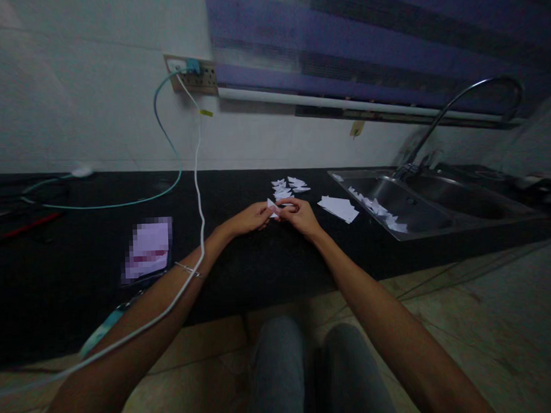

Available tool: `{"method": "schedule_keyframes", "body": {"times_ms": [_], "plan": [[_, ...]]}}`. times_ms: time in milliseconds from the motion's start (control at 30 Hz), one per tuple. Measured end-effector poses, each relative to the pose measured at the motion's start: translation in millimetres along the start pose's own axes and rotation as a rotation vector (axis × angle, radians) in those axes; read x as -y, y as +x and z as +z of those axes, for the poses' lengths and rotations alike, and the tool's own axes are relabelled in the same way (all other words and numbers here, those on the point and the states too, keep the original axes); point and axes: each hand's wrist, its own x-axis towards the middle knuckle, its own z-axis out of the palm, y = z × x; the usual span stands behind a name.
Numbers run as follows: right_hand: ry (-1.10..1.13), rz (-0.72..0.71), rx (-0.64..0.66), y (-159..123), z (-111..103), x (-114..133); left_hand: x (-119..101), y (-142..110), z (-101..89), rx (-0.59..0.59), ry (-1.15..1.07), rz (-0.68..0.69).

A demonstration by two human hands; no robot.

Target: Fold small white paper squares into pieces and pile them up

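Between my two hands is a small folded piece of white paper [272, 206], with a pointed corner sticking up. My left hand [253, 219] pinches it from the left, fingers closed. From the right, my right hand [298, 215] grips the same piece between thumb and fingers. Just behind my hands lies a group of folded white paper pieces [297, 183] on the black countertop [259, 267]. To the right of my right hand is a stack of flat white paper slips [339, 208].
More folded paper pieces [379, 209] line the left rim of the steel sink [421, 228], under a curved faucet [456, 98]. A phone [148, 247] with a blurred screen lies left. A white cable [199, 197] hangs from the wall socket [199, 79] across my left forearm.
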Motion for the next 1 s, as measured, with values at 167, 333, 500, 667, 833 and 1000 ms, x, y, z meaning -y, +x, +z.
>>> {"method": "schedule_keyframes", "body": {"times_ms": [167,333,500,667,833,1000], "plan": [[-0.067,-0.165,-0.058,2.0,-0.6,0.7,0.4,0.5,0.9,-0.067,-0.015,-0.077],[-0.162,-0.200,-0.001,2.4,-2.6,0.0,0.9,1.4,-1.7,-0.004,0.024,-0.013],[-0.217,-0.222,0.052,2.9,-4.3,-1.2,-2.5,-2.0,-4.1,0.038,-0.075,-0.014],[-0.090,-0.195,0.105,3.4,-4.8,-2.1,-0.3,-2.2,-3.8,-0.005,0.029,-0.001],[-0.056,-0.173,0.098,2.4,-4.0,-3.6,0.6,0.1,-1.9,-0.126,0.192,-0.006],[-0.045,-0.117,0.060,0.7,-2.3,-1.8,-5.5,-1.3,-0.8,-0.204,0.376,-0.076]]}}
